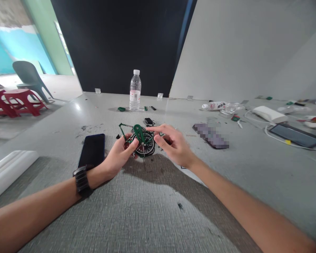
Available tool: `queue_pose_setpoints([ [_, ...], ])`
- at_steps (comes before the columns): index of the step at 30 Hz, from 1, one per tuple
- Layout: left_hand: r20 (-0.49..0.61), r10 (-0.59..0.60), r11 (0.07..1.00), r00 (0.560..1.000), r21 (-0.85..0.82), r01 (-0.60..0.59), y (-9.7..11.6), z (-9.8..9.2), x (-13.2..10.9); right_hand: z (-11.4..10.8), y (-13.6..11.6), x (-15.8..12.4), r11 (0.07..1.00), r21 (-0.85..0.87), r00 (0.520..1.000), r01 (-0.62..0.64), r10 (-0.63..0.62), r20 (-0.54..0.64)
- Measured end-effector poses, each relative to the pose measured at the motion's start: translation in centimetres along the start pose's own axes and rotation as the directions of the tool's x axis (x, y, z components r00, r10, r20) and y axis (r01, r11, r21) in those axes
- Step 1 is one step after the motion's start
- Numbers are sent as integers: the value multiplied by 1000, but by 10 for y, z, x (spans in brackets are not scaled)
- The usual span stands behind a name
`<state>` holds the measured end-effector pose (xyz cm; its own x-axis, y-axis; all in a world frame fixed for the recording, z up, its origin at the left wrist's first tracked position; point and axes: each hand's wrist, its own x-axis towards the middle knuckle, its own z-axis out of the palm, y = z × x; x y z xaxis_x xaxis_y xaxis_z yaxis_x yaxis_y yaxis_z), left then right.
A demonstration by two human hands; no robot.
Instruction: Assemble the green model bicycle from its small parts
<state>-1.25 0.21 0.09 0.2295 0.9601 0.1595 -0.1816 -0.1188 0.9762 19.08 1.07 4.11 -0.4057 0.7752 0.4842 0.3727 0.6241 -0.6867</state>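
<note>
A small green model bicycle point(140, 135) with black spoked wheels is held a little above the table in my left hand point(117, 154). The left thumb presses on its near side, and the other fingers pass behind and under it, partly hidden. My right hand point(175, 144) is at the bicycle's right side with thumb and index finger apart. Its index fingertip reaches the green frame, though I cannot tell whether it touches. A thin green part shows between that finger and the thumb. Just behind the bicycle lies a small black object point(148, 121).
A water bottle point(135, 92) stands at the back, with small green pieces point(121, 109) near it. One phone point(92, 149) lies left, another point(210, 135) right. Further right are a cabled tablet-like device point(296, 135), a white box point(270, 114) and plastic wrapping point(230, 108). A white roll point(12, 172) lies at left.
</note>
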Motion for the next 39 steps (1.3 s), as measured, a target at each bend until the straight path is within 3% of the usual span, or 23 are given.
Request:
queue_pose_setpoints([
  [7, -26, 1, 999, 1000, -34, -1, 3, 2, -1, 0, -1, 1, 1000, 8, 999, -25, 26, -45],
  [11, -51, 5, 999, 999, -42, -7, 2, 3, -2, 0, -3, 1, 998, -55, 999, -18, 20, 31],
  [14, -62, -3, 999, 998, -48, 0, 3, 4, -2, 0, -3, 0, 998, -58, 1000, -20, 20, -15],
  [20, -168, -24, 993, 985, -116, 5, 4, 4, -2, 7, 3, 1, 979, 112, 981, -168, 177, -83],
  [23, -124, -28, 988, 992, -156, 8, 3, 3, 0, 12, 4, 2, 952, 213, 967, -220, 241, -77],
  [28, -26, -55, 986, 998, -160, 50, -1, 0, 1, 13, 7, 4, 950, 226, 955, -213, 251, -155],
  [34, -111, -18, 991, 994, -133, 3, -2, 0, 2, 16, 15, 2, 908, 284, 945, -308, 326, -15],
  [39, -97, -2, 999, 995, -53, -3, -4, -1, 4, 17, 13, 2, 911, 269, 943, -313, 333, -31],
])
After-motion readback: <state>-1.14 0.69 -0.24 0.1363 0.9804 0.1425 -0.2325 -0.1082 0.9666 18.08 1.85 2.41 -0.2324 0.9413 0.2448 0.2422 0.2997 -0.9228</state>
